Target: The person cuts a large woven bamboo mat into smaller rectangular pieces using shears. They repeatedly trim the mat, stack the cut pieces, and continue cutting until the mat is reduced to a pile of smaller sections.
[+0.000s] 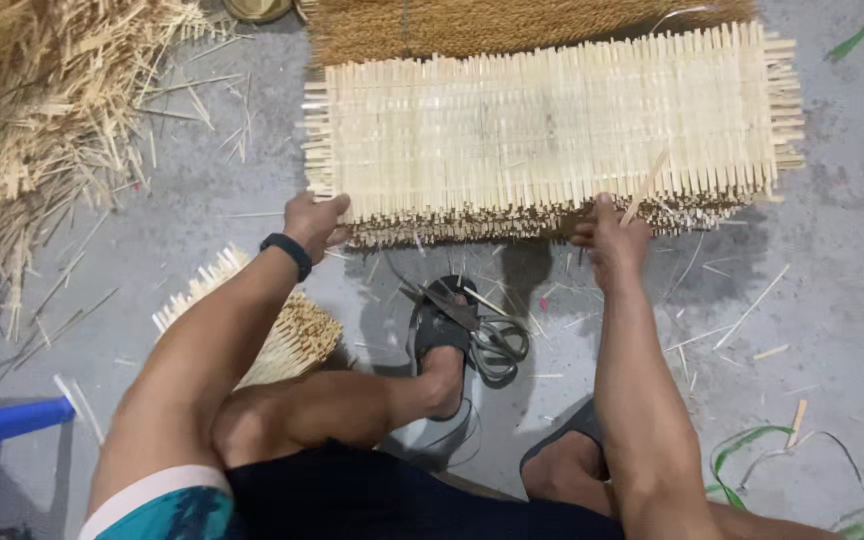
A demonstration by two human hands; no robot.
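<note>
Bamboo mat (552, 130), pale woven slats, lies flat on the grey concrete floor (832, 260) across the upper middle of the frame, on top of a darker brown mat (472, 25) that shows above it.

Left hand (314, 222): at the mat's lower left corner, fingers curled closed over the near edge, pinching the slat ends. Dark band on that wrist.

Right hand (607, 235): at the near edge, right of centre, fingers closed on the edge; one loose slat (644, 187) stands up slanted just above the knuckles. Whether the fingers hold that slat or only the edge, I cannot tell.

Scissors (472, 325) lie on the floor in the centre, just beside my sandalled foot, below the mat and apart from both hands. Small bundle of cut sticks (282, 330) at lower left, partly behind my forearm. Heap of straw-coloured offcuts (42, 110) in the upper left. Green strapping (782, 455) at lower right.

Judgement on handling: the near edge looks ragged, slat ends uneven. With both hands on one edge, best to keep the pull even and low, so the weave does not skew or lift off the mat under it. Thumbs on top, fingers under, pressure spread over several slats rather than one; single slats look thin enough to snap or slide out. Keep the foot clear of the scissor blades.
</note>
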